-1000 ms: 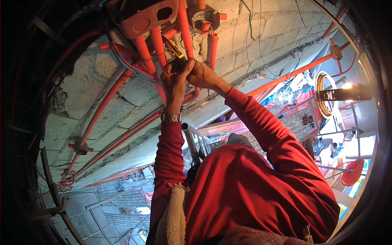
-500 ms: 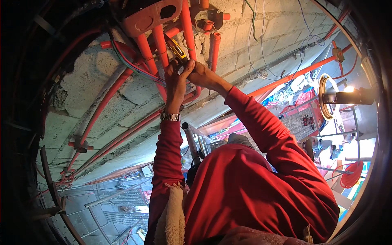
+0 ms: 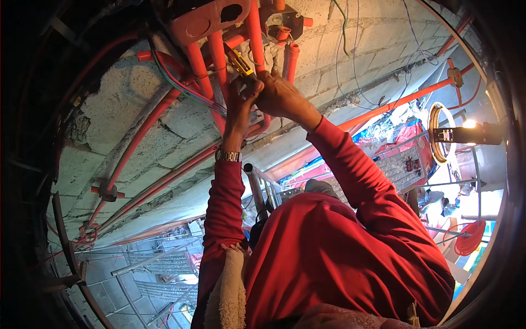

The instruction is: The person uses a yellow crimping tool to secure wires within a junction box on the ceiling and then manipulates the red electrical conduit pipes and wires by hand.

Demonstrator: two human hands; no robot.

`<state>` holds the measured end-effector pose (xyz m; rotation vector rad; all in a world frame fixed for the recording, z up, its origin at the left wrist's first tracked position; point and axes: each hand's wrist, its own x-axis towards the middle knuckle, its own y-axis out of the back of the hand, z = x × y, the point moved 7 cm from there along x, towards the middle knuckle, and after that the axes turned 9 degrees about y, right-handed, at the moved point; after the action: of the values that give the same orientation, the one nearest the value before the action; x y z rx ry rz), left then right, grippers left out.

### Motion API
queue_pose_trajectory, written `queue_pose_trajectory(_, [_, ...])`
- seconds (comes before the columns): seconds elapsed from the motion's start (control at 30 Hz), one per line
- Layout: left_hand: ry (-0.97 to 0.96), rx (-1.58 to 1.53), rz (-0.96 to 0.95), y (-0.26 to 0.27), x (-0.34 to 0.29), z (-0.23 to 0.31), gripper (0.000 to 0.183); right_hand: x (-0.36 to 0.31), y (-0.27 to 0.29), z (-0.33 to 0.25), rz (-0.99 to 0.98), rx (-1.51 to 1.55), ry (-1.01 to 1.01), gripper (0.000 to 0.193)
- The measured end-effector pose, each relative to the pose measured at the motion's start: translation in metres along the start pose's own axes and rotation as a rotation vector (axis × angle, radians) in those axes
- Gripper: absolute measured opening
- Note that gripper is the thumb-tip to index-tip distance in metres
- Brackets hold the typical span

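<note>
Both my hands are raised and close together in front of the orange pipes (image 3: pixel 218 57). A slim yellow-and-black tool (image 3: pixel 240 63), perhaps a utility knife, points up out of my grip between two pipes. My left hand (image 3: pixel 239 107), with a metal watch at the wrist, is closed around its lower end. Against the left fingers and thumb presses my right hand (image 3: pixel 284 97), its fingers curled. Whatever lies inside the right fingers is hidden. Green, blue and red wires (image 3: pixel 192 94) run behind the pipes to the left of my hands.
Overhead are an orange box (image 3: pixel 209 23) with round cut-outs and a dark metal box (image 3: pixel 282 27). Behind the pipes is a rough block wall (image 3: pixel 126 118). Loose wires (image 3: pixel 359 60) hang at right. Metal scaffold tubes (image 3: pixel 255 189) and a lit lamp (image 3: pixel 468 124) are nearby.
The view has shifted slightly. My right hand has turned, its knuckles and thumb now closer over the left hand. More of the tool's yellow side shows.
</note>
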<state>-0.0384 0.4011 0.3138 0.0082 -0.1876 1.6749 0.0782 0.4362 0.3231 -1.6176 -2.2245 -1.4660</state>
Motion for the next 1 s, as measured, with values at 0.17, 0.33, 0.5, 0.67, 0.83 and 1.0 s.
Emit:
queue_pose_trajectory(0.17, [0.104,-0.244,-0.135,-0.003,0.008,-0.021,0.053,0.000,0.015,-0.022,0.131,-0.040,0.134,0.040])
queue_pose_trajectory(0.33, [0.052,-0.118,-0.130,0.000,0.009,-0.018,0.046,-0.001,0.012,-0.020,0.094,0.044,-0.061,0.037])
queue_pose_trajectory(0.5, [0.126,-0.221,-0.091,-0.008,0.006,-0.012,0.040,0.001,0.009,-0.007,0.202,0.037,0.037,0.045])
queue_pose_trajectory(0.67, [0.123,-0.100,-0.028,-0.003,0.009,-0.010,0.036,-0.002,0.000,-0.014,0.139,0.120,0.161,0.040])
queue_pose_trajectory(0.83, [0.060,0.024,0.006,0.002,0.008,0.001,0.041,0.000,-0.001,-0.009,0.097,0.441,0.137,0.047])
queue_pose_trajectory(1.0, [0.002,0.234,0.037,-0.003,0.004,0.017,0.047,-0.005,-0.025,0.013,-0.018,0.922,-0.145,0.052])
